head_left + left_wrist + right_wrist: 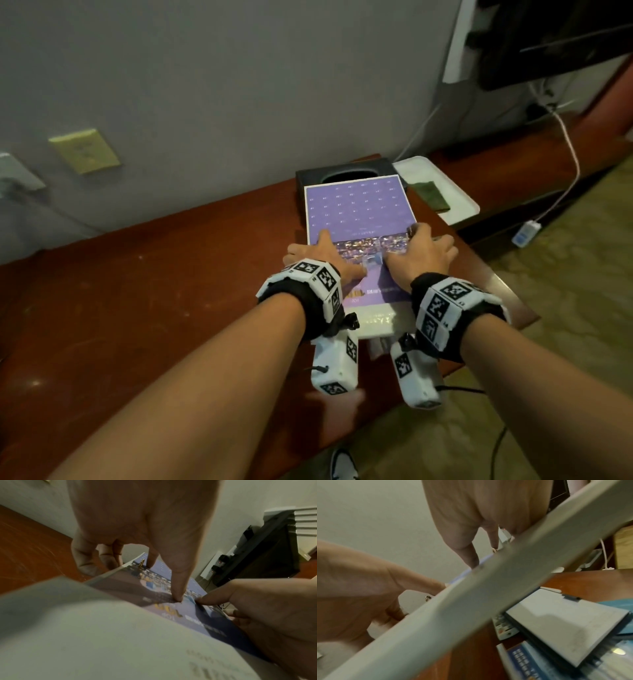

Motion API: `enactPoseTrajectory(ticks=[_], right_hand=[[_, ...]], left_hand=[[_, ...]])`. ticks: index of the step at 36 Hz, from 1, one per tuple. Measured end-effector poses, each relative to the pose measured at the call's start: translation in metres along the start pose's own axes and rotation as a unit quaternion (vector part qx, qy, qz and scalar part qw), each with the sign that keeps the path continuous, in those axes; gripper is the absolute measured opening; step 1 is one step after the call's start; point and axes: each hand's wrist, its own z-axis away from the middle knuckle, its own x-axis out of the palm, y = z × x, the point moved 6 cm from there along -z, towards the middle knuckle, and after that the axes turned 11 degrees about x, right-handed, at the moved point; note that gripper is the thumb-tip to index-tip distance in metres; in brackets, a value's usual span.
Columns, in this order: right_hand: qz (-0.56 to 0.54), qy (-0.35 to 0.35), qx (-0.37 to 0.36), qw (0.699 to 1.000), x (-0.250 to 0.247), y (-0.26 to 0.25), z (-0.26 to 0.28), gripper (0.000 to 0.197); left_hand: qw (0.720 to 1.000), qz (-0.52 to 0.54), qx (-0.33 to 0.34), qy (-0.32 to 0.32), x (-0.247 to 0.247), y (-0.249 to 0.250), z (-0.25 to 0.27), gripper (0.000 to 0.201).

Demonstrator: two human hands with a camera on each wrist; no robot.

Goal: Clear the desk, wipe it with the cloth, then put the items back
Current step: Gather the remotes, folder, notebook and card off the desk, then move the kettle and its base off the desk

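Observation:
A flat board with a purple printed cover (359, 209) and a white rim lies lengthwise over the right end of the red-brown desk (154, 291). My left hand (322, 253) grips its left edge, thumb and forefinger on top and the other fingers curled below (89, 561). My right hand (424, 250) grips the right edge, thumb on the cover. In the right wrist view the board's white edge (471, 608) is raised off the desk. A folded green cloth (430, 198) lies on a white tray (462, 209) behind to the right.
A black tissue box (308, 178) stands just behind the board. Under the board's right side lie a white notepad (565, 622), a remote control (503, 627) and a blue booklet (530, 662). Wall sockets (85, 150) sit at the left. A cable with a white adaptor (525, 234) trails on the floor at the right.

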Motion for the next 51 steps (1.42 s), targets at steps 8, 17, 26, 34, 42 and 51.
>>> enactPoseTrajectory(ticks=[8,17,26,34,42,51], right_hand=[[0.043,-0.025,0.028,0.998,0.021,0.043,-0.061,0.058],[0.076,0.014,0.013,0.997,0.042,0.047,-0.095,0.053],[0.166,0.053,-0.233,0.957,0.056,-0.109,-0.002,0.047],[0.196,-0.022,-0.476,0.857,0.132,-0.258,0.201,0.047],[0.189,-0.157,-0.523,0.816,0.252,-0.276,0.374,0.045],[0.25,-0.268,-0.482,0.796,0.358,-0.226,0.456,0.048]], left_hand=[[0.998,0.006,-0.022,-0.056,0.066,0.01,-0.04,0.099],[0.995,0.058,-0.017,-0.084,0.107,-0.002,-0.068,0.1],[0.994,-0.065,0.044,0.078,-0.054,-0.019,-0.032,0.065],[0.965,-0.077,-0.121,0.218,-0.212,-0.206,0.099,0.064],[0.933,-0.031,-0.261,0.247,-0.239,-0.394,0.245,0.065],[0.916,0.022,-0.318,0.243,-0.195,-0.516,0.312,0.061]])
